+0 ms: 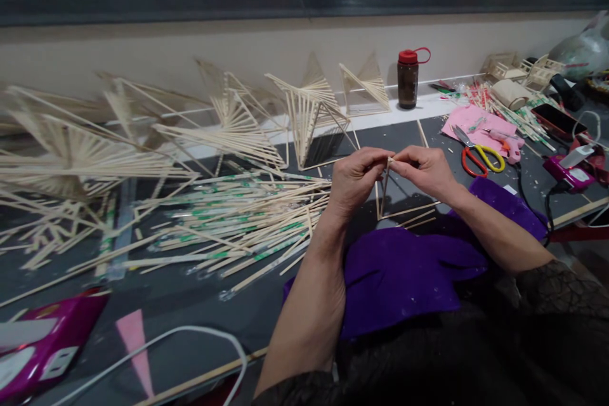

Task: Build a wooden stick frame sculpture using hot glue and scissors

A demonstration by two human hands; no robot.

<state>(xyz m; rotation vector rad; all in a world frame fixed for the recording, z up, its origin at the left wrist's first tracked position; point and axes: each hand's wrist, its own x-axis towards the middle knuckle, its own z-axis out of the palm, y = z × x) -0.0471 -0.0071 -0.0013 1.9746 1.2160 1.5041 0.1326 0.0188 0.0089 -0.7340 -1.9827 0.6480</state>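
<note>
My left hand (356, 181) and my right hand (425, 170) meet with fingertips pinched at the top corner of a small frame of thin wooden sticks (379, 200). Two sticks run down from the pinch toward the dark tabletop, and another lies out to the right at the base. The fingers partly cover the joint itself. Below the hands a purple cloth (404, 276) lies over the lap and table edge. To the left spreads a heap of chopsticks (257, 216), some in clear wrappers with green print. Red and yellow-handled scissors (480, 155) lie to the right.
Fan-like stick structures (309, 108) line the wall. A dark bottle with a red lid (408, 79) stands behind. A pink glue gun (511, 146) rests on pink cloth (469, 122). Magenta devices sit at far right (571, 171) and lower left (52, 342), with a white cable (190, 330).
</note>
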